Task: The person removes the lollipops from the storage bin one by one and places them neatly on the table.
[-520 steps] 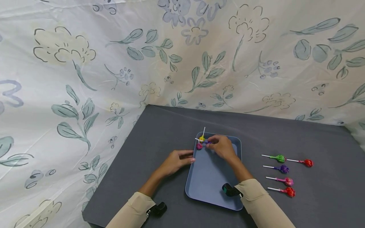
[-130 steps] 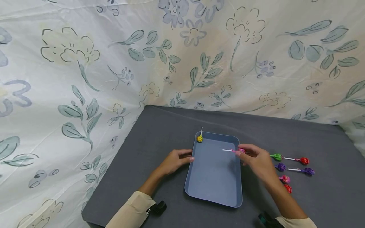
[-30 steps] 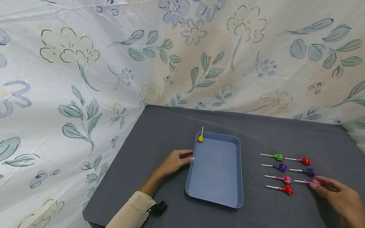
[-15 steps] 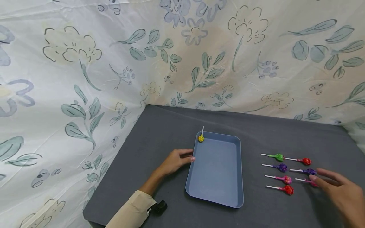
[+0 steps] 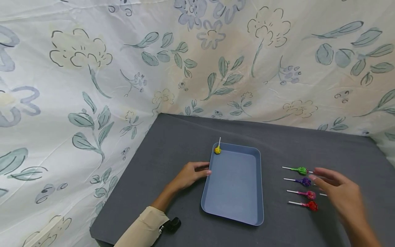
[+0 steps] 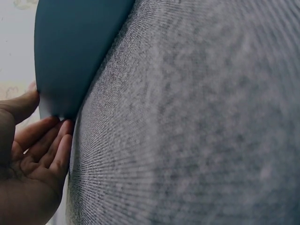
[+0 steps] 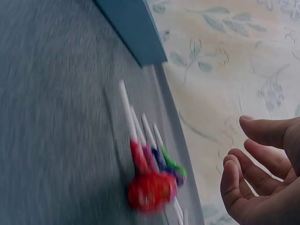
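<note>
My left hand (image 5: 189, 175) touches the left side of the blue-grey tray (image 5: 205, 197), thumb at the rim; the left wrist view has its relaxed fingertips (image 6: 65, 126) against the outer wall. A yellow lollipop (image 5: 217, 150) lies in the tray's far left corner, stick over the rim. Right of the tray, green (image 5: 301, 170), purple (image 5: 305, 181), pink (image 5: 310, 195) and red (image 5: 312, 206) lollipops form a column. Just right of them hovers my right hand (image 5: 342, 192), holding nothing, fingers loosely bent. It hides most of a second column; only bits of white stick show.
A dark grey cloth (image 5: 172, 144) covers the table. Floral fabric (image 5: 210, 79) hangs behind and along the left side. A black wrist camera (image 5: 173, 224) sits on my left cuff.
Purple and pink lollipops have left the tray for the second column. My right hand carried the pink one over, released it, then moved left and away. My left hand stays put.
</note>
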Demonstrator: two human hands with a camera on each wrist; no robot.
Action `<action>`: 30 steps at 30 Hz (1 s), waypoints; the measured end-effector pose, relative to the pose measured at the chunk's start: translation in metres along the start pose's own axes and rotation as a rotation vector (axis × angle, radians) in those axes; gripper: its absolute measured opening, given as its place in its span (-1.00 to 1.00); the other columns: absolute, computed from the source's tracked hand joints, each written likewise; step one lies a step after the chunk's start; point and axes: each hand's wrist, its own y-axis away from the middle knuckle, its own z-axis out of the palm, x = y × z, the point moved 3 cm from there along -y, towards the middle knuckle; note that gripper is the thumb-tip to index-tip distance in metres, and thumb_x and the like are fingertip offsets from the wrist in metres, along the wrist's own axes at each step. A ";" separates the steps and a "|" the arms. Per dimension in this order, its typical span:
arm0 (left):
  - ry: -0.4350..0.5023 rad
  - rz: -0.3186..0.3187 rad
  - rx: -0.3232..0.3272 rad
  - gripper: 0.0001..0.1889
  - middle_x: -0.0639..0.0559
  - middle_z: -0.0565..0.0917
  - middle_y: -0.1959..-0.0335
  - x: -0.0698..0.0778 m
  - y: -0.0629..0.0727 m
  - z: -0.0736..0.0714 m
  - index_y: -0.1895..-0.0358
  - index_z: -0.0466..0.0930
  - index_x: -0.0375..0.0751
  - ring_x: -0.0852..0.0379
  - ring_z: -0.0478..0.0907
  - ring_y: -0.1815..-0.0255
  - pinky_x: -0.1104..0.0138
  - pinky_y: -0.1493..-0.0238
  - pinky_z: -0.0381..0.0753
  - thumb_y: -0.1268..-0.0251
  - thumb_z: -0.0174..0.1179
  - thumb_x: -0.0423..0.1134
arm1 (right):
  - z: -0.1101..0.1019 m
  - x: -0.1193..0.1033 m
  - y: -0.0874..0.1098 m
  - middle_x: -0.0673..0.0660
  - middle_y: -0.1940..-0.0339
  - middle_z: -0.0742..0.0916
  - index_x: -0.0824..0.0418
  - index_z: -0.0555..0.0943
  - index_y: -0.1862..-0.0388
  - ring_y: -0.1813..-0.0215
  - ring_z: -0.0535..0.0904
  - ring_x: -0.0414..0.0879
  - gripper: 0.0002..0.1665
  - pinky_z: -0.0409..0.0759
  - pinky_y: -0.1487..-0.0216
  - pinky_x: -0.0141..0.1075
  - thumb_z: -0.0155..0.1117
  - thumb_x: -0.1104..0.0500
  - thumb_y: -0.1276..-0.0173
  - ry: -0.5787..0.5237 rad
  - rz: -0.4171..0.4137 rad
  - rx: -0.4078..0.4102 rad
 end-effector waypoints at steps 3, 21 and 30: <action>-0.009 -0.006 0.000 -0.44 -0.13 0.72 -0.28 0.001 0.000 0.000 -0.41 0.60 -0.28 -0.02 0.67 -0.32 0.03 -0.38 0.58 -0.49 0.38 -0.06 | 0.007 -0.008 0.004 -0.53 0.23 0.66 0.14 0.64 -0.38 0.26 0.61 -0.58 -0.24 0.57 0.27 -0.44 0.51 -0.27 -0.37 -0.059 -0.075 -0.046; -0.002 0.005 0.018 -0.46 -0.18 0.73 -0.26 0.005 -0.002 0.004 -0.39 0.60 -0.34 -0.07 0.69 -0.29 0.00 -0.37 0.59 -0.50 0.37 -0.10 | 0.055 -0.055 0.010 -0.34 0.03 0.72 0.19 0.60 -0.40 0.14 0.73 -0.30 -0.22 0.71 0.15 -0.37 0.46 -0.26 -0.41 -0.196 -0.205 -0.187; -0.004 0.002 0.028 -0.46 -0.18 0.74 -0.24 0.003 -0.004 0.006 -0.39 0.60 -0.33 -0.08 0.69 -0.28 -0.02 -0.35 0.60 -0.50 0.36 -0.09 | 0.074 -0.085 0.016 0.21 -0.29 0.70 0.21 0.59 -0.42 0.07 0.64 -0.41 -0.29 0.71 0.08 -0.39 0.42 -0.19 -0.49 -0.207 -0.247 -0.202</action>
